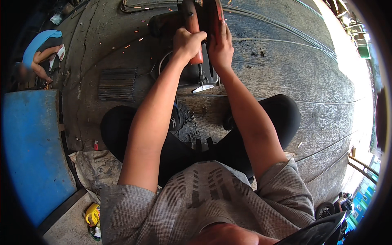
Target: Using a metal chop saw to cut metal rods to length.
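A cut-off saw with a dark base (185, 76) stands on the floor in front of me, its top cut off by the picture's upper edge. My left hand (188, 44) is wrapped round its orange-red handle (197, 56), thumb across the top. My right hand (221, 48) grips the edge of a red guard-like part (219, 15) just to the right. Below the handle, a metal screw ends in a silver crank (202, 88). Orange sparks (141, 39) fly out to the left. Where the saw cuts is hidden.
Short dark bars (117, 84) lie side by side left of the saw. Long thin rods (281, 26) stretch across the far right floor. Another person (42, 47) crouches at far left, behind a blue sheet (32, 147). A yellow container (92, 214) sits at lower left.
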A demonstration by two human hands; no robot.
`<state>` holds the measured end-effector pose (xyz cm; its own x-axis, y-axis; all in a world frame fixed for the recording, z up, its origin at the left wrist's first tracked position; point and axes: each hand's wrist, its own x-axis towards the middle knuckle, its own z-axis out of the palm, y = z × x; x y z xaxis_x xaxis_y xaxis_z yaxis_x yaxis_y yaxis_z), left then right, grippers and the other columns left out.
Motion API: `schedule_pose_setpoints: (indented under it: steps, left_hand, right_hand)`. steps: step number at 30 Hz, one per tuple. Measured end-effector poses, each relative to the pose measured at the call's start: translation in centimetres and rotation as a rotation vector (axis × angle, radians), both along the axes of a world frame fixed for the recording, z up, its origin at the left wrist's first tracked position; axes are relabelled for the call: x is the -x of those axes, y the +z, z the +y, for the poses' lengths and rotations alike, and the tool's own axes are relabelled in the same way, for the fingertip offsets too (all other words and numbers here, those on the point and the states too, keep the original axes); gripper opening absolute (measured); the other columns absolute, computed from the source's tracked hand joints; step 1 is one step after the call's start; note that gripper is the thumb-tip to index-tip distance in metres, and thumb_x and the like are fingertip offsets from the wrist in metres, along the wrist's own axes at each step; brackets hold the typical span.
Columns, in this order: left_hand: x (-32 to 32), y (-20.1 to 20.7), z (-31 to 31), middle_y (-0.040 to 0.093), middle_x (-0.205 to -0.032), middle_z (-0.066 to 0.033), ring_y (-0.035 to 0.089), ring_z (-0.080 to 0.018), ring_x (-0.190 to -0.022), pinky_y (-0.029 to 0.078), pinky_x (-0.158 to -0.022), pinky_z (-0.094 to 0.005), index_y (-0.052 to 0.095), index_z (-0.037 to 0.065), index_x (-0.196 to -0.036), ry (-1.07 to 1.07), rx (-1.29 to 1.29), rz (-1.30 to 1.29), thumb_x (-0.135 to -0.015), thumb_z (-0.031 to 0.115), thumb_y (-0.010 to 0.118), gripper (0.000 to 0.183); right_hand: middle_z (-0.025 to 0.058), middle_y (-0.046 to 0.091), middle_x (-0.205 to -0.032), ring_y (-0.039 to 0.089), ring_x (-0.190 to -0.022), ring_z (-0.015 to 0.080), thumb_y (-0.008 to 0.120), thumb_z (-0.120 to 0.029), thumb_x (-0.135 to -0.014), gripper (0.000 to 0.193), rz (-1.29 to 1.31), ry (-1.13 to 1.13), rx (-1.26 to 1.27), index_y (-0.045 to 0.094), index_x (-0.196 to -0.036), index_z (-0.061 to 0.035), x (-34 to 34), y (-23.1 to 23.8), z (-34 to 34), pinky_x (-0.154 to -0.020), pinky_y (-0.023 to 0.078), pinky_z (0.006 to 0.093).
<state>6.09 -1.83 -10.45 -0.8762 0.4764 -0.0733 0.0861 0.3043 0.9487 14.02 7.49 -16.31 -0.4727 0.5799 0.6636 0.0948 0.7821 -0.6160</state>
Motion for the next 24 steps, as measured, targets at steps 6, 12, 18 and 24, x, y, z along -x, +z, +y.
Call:
schedule_pose_setpoints:
  steps: [6, 12, 18, 24]
  left_hand:
    - [-0.3, 0.7, 0.0, 0.056, -0.059, -0.0067, 0.057, -0.0150, -0.051, 0.048, -0.048, -0.0306, 0.056, -0.002, -0.069, -0.037, 0.010, -0.043, -0.071, 0.013, 0.063, 0.017]
    - [-0.3, 1.4, -0.3, 0.058, -0.062, -0.0089, 0.060, -0.0177, -0.054, 0.051, -0.052, -0.0308, 0.059, -0.005, -0.071, -0.072, 0.024, -0.056, -0.071, 0.016, 0.064, 0.021]
    - [-0.5, 1.7, -0.3, 0.059, -0.068, -0.0090, 0.061, -0.0170, -0.059, 0.052, -0.057, -0.0294, 0.058, -0.004, -0.080, -0.097, 0.038, -0.115, -0.074, 0.015, 0.063, 0.021]
    - [-0.5, 1.4, -0.2, 0.058, -0.069, -0.0082, 0.060, -0.0163, -0.060, 0.051, -0.057, -0.0288, 0.058, -0.004, -0.082, -0.084, 0.030, -0.132, -0.075, 0.014, 0.062, 0.019]
  right_hand:
    - [0.0227, 0.049, -0.127, 0.056, -0.106, 0.0410, 0.057, -0.012, -0.085, 0.056, -0.050, -0.005, 0.043, 0.037, -0.137, -0.0102, -0.1, -0.4, 0.2, -0.079, 0.053, 0.0431]
    - [0.0220, 0.048, -0.130, 0.056, -0.106, 0.0410, 0.055, -0.009, -0.084, 0.058, -0.011, 0.018, 0.097, 0.036, -0.139, -0.0115, -0.1, 0.4, 0.0, -0.080, 0.052, 0.0432]
    - [0.0261, 0.046, -0.130, 0.055, -0.103, 0.0468, 0.050, -0.009, -0.087, 0.059, 0.069, 0.082, 0.089, 0.030, -0.142, -0.0127, -0.8, 1.1, 0.3, -0.075, 0.052, 0.0452]
    - [0.0269, 0.047, -0.129, 0.055, -0.105, 0.0463, 0.049, -0.008, -0.088, 0.056, 0.056, 0.075, 0.118, 0.033, -0.141, -0.0118, -1.0, 0.9, 0.3, -0.077, 0.052, 0.0441]
